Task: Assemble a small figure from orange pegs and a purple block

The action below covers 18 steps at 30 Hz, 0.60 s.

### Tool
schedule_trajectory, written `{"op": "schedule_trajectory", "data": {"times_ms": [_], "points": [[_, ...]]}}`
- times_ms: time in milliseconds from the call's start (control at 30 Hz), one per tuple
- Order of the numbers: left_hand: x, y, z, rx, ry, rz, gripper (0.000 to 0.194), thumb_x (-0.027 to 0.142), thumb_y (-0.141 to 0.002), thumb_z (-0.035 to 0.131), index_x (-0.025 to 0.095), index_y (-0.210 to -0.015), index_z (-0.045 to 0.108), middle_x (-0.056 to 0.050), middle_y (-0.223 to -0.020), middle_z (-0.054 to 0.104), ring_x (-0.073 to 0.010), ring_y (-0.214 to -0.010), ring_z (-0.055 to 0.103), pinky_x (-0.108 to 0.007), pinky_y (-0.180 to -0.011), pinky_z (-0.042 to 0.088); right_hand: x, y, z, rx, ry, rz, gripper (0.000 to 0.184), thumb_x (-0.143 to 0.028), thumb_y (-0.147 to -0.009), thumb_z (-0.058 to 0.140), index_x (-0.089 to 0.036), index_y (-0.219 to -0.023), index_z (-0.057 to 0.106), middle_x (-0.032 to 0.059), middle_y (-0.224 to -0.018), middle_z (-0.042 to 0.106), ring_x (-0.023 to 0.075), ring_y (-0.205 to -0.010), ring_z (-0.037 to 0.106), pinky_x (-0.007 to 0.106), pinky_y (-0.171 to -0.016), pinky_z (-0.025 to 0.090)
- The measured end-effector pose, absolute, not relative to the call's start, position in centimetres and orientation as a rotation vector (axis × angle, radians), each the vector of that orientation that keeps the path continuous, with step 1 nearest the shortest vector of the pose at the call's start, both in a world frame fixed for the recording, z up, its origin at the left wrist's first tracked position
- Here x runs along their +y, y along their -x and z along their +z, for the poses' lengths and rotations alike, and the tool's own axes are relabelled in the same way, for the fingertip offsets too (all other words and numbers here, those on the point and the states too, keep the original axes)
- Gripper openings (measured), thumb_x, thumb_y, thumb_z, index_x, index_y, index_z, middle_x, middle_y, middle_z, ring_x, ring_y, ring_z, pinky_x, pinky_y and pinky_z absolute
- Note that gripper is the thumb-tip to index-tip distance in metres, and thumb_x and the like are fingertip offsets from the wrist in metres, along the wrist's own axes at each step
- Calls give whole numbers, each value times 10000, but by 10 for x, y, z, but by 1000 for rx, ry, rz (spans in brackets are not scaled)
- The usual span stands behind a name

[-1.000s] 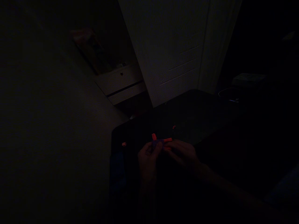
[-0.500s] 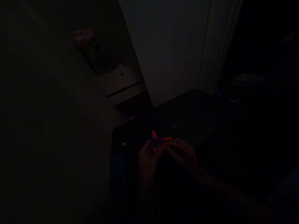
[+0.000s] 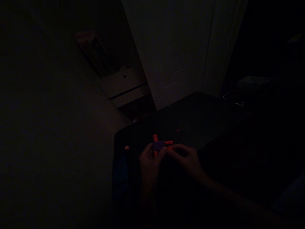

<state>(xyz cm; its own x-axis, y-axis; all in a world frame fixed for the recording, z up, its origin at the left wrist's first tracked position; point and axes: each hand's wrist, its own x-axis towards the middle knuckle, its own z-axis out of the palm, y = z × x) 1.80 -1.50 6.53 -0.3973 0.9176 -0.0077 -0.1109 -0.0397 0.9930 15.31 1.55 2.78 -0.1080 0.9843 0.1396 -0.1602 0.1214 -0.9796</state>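
The room is very dark. Between my hands is a small figure with a purple body (image 3: 159, 146) and orange-red limb-like pieces sticking out, one of them an upper orange piece (image 3: 155, 138) and one pointing right. Its material looks like modelling clay, but the dimness leaves that unsure. My left hand (image 3: 150, 159) pinches the purple body between thumb and fingers. With thumb and fingertips, my right hand (image 3: 187, 157) grips an orange piece at the figure's right side. Whether that piece is joined to the body is hidden by the fingers.
A dark table (image 3: 190, 111) lies under my hands. On it are a small pinkish lump (image 3: 127, 148) at left, tiny red bits (image 3: 178, 130) beyond the figure, and a blue flat item (image 3: 120, 176) at the left edge. A white door (image 3: 176, 57) and a drawer unit (image 3: 124, 82) stand behind.
My hands and the figure have shifted slightly left. The purple body shows more of its face, and my right fingertips have drawn back a little at its right side.
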Motion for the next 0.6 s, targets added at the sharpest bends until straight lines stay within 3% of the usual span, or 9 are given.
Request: {"op": "schedule_trajectory", "data": {"times_ms": [233, 333, 467, 600], "points": [[-12, -17, 58, 1433, -816, 1615, 387, 313, -680, 895, 145, -999, 754, -97, -956, 808, -233, -879, 766, -306, -800, 580, 14, -151, 28, -1309, 879, 1220, 225, -383, -828, 808, -212, -972, 786, 53, -920, 815, 230, -823, 777, 329, -743, 629], [-13, -17, 59, 1439, -785, 1626, 388, 314, -673, 900, 139, -989, 758, -100, -939, 808, -233, -857, 767, -316, -801, 583, 13, -152, 24, -1411, 837, 1062, 221, -307, -854, 795, -231, -1060, 765, 46, -986, 813, 226, -874, 779, 335, -793, 630], [-15, -18, 63, 1447, -799, 1583, 365, 310, -676, 897, 139, -971, 766, -94, -919, 808, -229, -866, 763, -309, -810, 574, 17, -157, 22, -1555, 783, 793, 119, -242, -891, 766, -237, -1010, 770, 39, -988, 809, 221, -891, 774, 340, -826, 624], [-16, -15, 62, 1440, -816, 1560, 373, 316, -666, 903, 137, -967, 773, -95, -930, 808, -220, -856, 756, -292, -793, 563, 22, -162, 24, -1671, 644, 612, 173, -219, -947, 707, -246, -1112, 751, 56, -1072, 798, 207, -932, 773, 330, -847, 631]]}}
